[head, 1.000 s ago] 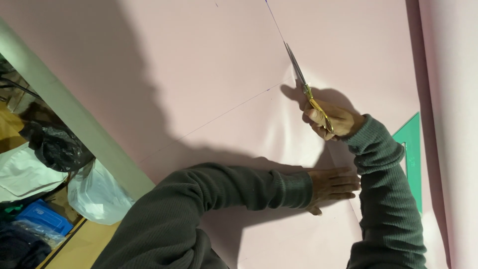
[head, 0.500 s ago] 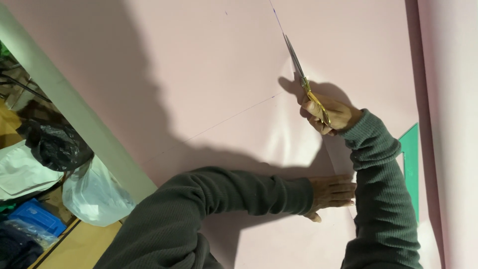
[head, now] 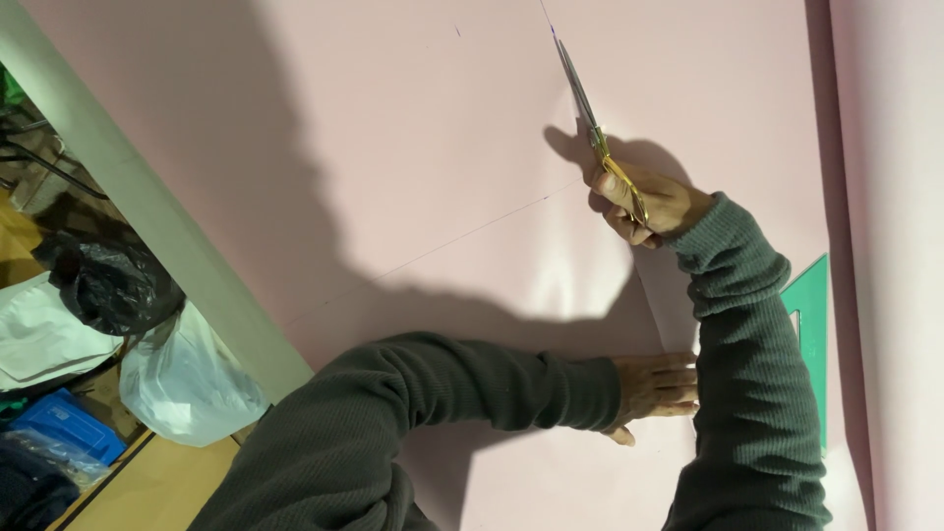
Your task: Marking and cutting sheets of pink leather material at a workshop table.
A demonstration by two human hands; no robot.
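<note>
Our right hand (head: 657,205) has its fingers clamped through the gold handles of the scissors (head: 593,133), blades nearly together and pointing away from us along a drawn line on the pink sheet (head: 393,147). Behind the fingers, toward us, the sheet is already parted up to the blades; ahead of the tips the line runs on uncut, and a second pencilled line crossing to the left looks untouched. Our left hand (head: 657,386), fingers flat and together, presses the sheet down nearer our body. Just right of that wrist lies a green set square (head: 810,305). The desk (head: 147,206) edge is far left.
</note>
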